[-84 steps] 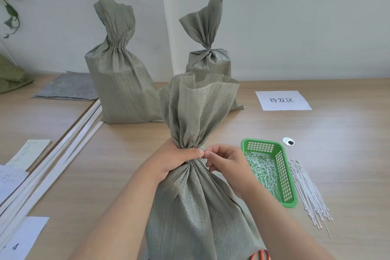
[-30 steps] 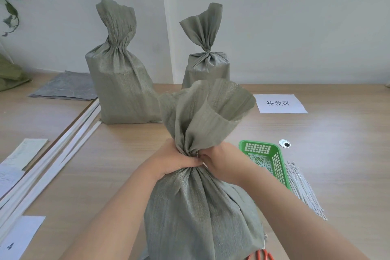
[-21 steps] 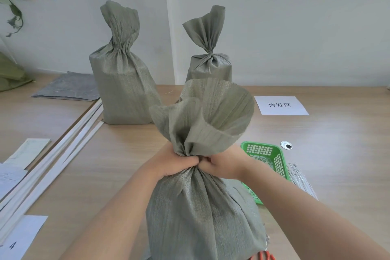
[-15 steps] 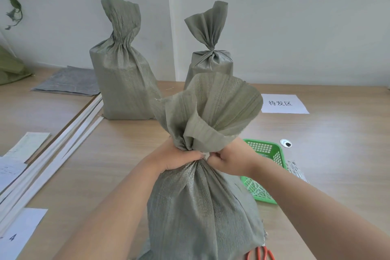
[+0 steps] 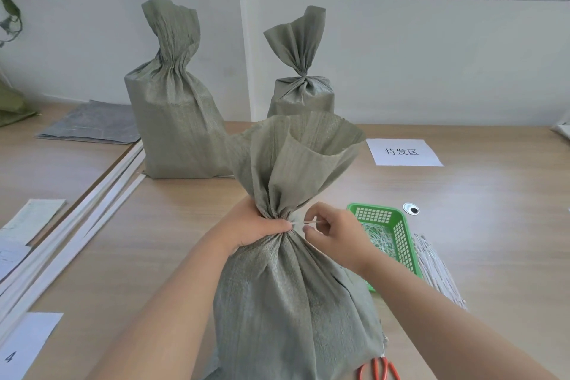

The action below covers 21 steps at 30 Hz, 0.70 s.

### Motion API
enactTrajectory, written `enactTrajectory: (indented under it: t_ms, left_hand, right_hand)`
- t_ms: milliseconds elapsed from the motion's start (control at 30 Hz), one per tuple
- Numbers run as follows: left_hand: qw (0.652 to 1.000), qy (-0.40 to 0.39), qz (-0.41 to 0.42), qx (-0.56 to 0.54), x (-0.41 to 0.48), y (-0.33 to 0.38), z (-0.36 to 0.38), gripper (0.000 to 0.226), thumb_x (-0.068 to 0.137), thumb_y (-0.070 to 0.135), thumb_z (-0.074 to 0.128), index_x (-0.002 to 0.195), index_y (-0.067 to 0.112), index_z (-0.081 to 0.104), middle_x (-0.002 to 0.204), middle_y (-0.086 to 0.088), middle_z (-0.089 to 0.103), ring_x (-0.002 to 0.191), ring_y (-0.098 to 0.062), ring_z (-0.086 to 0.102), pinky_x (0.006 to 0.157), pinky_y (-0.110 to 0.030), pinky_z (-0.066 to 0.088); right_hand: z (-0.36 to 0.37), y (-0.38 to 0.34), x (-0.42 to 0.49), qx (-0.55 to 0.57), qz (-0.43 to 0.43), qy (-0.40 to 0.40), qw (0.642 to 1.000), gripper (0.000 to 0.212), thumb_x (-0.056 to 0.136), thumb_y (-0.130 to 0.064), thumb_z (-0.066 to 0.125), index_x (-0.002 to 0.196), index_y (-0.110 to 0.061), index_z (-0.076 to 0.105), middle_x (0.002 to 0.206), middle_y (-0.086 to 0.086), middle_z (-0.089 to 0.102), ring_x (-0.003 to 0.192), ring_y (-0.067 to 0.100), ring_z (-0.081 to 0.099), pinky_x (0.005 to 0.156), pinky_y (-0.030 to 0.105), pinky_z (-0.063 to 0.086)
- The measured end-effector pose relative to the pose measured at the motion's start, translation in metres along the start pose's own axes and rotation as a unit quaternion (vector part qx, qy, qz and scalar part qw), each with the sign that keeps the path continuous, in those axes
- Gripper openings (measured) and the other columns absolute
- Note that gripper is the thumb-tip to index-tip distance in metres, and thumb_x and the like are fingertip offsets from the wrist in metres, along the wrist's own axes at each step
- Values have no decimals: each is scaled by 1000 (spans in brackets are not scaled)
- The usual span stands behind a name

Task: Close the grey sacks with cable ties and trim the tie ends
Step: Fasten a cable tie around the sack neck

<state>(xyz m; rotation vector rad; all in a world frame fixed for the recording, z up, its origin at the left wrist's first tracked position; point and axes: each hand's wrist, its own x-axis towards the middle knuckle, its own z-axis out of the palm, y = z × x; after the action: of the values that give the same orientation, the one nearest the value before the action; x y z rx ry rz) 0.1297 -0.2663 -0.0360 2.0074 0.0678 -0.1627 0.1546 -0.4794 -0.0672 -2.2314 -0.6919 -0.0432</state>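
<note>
sack (image 5: 293, 287) upright, front of surface (image 5: 481, 244) | left hand (image 5: 257, 225) fingers wrapped round gathered neck | right hand (image 5: 336, 234) fingers pinch cable tie (image 5: 305, 222) tail | advice: pull tail straight outward, neck squeezed, until snug

The near sack (image 5: 290, 302) blocks the middle in front of us. Our left hand (image 5: 256, 227) grips its neck, and our right hand (image 5: 336, 233) pinches the cable tie (image 5: 305, 222) there. On the right, the green basket (image 5: 404, 241) sits just beside the sack, with loose ties (image 5: 438, 268) beyond it and scissors (image 5: 379, 370) at the near edge. Further right the table (image 5: 499, 225) is bare. On the left we have open wood up to the white strips (image 5: 77, 219). A tall sack (image 5: 175, 120) and a shorter sack (image 5: 303, 92) close off the far side.
</note>
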Motion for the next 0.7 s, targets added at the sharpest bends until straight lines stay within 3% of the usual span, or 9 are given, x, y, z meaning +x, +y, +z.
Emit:
enactTrajectory:
  t_ms: [133,200,367,533,700]
  left_hand:
    - [999,-15,1,34,5,6,1,32,74,21,83,97,36,67,100,19,69,97,2,62,80,-22,47]
    - [999,-20,2,41,7,9,2,34,75,17,82,88,40,61,96,21,66,92,6,58,77,-21,45]
    - [998,-21,-1,63,16,10,4,27,74,22,81,90,36,65,96,16,69,93,0,61,89,-29,49]
    - [998,7,-2,55,22,9,11,20,76,24,79,89,33,67,93,16,70,92,-3,62,90,-30,49]
    - [999,16,-3,46,26,7,15,33,77,23,79,108,26,69,97,15,69,99,-10,63,91,-31,49]
  right_hand:
    - [12,13,-24,20,94,29,995,32,83,-24,64,114,-30,57,70,-9,54,57,6,49,63,30,46]
    - [14,18,-34,47,135,49,989,39,84,-24,66,120,-33,54,79,-7,59,63,6,54,68,31,49]
    - [15,35,-58,51,190,78,977,23,89,-22,63,110,-31,61,76,-8,61,67,6,55,65,21,45]
    - [21,68,-86,13,307,96,947,12,90,-26,57,97,-26,67,75,-8,62,71,11,58,65,28,47]
    - [32,93,-129,24,412,111,904,16,89,-13,53,95,-16,67,85,-1,68,79,14,60,70,29,46]
